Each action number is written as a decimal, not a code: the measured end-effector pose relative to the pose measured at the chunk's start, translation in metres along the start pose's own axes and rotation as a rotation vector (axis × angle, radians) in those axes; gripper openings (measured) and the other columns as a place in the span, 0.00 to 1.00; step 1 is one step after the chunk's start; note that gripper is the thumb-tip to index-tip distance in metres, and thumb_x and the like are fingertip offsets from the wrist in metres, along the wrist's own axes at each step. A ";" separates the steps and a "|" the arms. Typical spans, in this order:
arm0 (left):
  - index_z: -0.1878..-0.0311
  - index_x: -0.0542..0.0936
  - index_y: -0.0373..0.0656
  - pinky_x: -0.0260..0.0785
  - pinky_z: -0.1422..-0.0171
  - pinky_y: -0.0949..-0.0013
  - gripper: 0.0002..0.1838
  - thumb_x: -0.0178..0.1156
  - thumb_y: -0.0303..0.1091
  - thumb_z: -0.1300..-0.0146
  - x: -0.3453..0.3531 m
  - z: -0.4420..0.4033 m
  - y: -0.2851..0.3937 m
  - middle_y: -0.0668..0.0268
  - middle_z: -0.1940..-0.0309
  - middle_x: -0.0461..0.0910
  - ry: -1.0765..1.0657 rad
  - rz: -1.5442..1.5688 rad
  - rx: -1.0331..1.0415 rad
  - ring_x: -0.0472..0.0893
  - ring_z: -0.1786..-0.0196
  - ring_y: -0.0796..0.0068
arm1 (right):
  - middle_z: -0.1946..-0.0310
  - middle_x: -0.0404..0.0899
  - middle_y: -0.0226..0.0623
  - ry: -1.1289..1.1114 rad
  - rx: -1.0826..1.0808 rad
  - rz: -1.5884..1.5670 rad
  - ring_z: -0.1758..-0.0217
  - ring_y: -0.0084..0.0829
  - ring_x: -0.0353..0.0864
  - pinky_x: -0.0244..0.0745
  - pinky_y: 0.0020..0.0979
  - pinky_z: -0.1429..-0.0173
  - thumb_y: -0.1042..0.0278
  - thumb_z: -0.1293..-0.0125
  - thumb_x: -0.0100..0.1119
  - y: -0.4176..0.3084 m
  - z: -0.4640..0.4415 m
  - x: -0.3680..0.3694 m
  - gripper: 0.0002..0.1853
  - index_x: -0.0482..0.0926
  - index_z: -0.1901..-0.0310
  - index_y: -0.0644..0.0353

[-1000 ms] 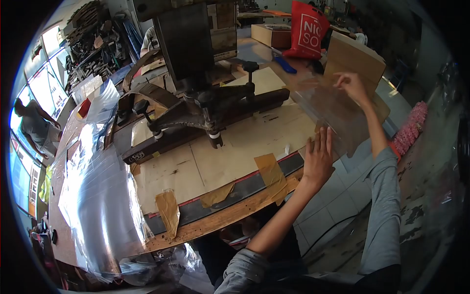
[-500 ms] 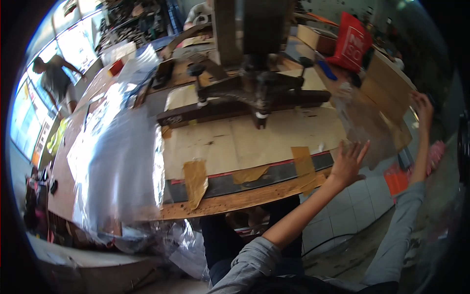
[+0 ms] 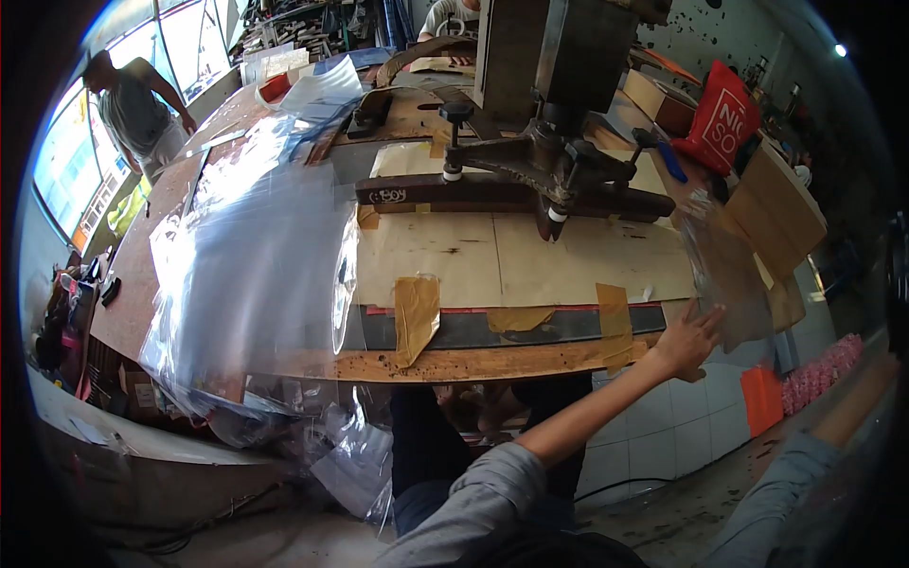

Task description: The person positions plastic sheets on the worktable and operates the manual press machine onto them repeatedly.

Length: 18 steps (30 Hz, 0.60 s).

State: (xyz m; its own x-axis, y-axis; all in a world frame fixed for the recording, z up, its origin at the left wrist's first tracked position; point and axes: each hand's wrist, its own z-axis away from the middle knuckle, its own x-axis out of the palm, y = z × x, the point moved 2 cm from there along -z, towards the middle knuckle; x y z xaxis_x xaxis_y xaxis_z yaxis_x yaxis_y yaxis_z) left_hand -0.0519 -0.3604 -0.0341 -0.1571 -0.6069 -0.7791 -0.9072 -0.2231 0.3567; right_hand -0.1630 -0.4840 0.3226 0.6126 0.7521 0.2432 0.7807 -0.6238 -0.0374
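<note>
My left hand [image 3: 689, 343] lies with spread fingers at the right end of the bench, on the near edge of a clear plastic sheet [image 3: 734, 284]. My right forearm reaches to the dark right edge of the view, where the hand itself is hidden. Left of my left hand, a cream board [image 3: 530, 265] lies under a dark metal bar [image 3: 511, 196] of a press [image 3: 540, 156]. Brown tape strips [image 3: 417, 317] cross the board's near edge and a dark strip. A stack of clear plastic sheets [image 3: 256, 275] covers the bench's left part.
A red bag [image 3: 721, 118], a cardboard box [image 3: 660, 101] and a blue object [image 3: 671, 161] are at the back right. A person [image 3: 137, 109] stands by the windows at left; another [image 3: 450, 14] is behind the press. A pink fluffy object [image 3: 822, 372] is at lower right.
The view has turned right. My right hand has moved away from the plastic sheet, out to the right and out of sight. My left hand stays by the board's right end, fingers spread.
</note>
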 end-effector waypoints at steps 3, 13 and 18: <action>0.27 0.59 0.44 0.53 0.26 0.48 0.45 0.58 0.63 0.41 -0.037 0.037 0.022 0.52 0.26 0.54 -0.046 1.113 0.023 0.61 0.27 0.57 | 0.50 0.78 0.38 -0.396 0.331 -0.085 0.54 0.27 0.78 0.75 0.26 0.51 0.72 0.32 0.50 0.043 0.085 0.016 0.11 0.78 0.53 0.66; 0.28 0.57 0.43 0.76 0.49 0.70 0.26 0.48 0.37 0.26 -0.130 0.279 0.038 0.54 0.42 0.76 0.337 1.190 -0.780 0.80 0.44 0.69 | 0.58 0.78 0.51 -1.046 0.520 -0.253 0.58 0.50 0.81 0.76 0.43 0.54 0.78 0.39 0.57 -0.091 0.347 0.246 0.09 0.77 0.56 0.63; 0.25 0.50 0.45 0.65 0.34 0.50 0.41 0.31 0.67 0.30 -0.118 0.310 0.062 0.50 0.33 0.66 0.636 1.227 -0.873 0.68 0.32 0.55 | 0.33 0.60 0.59 -1.123 0.413 -0.257 0.39 0.52 0.73 0.71 0.38 0.38 0.74 0.38 0.60 -0.120 0.377 0.214 0.22 0.73 0.41 0.60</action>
State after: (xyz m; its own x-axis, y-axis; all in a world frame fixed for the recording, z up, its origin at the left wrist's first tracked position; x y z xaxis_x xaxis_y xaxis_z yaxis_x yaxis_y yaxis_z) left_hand -0.2109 -0.0658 -0.0801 -0.1991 -0.8845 0.4219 0.1511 0.3977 0.9050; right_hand -0.0794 -0.1681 0.0136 0.0419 0.7368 -0.6748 0.7499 -0.4695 -0.4661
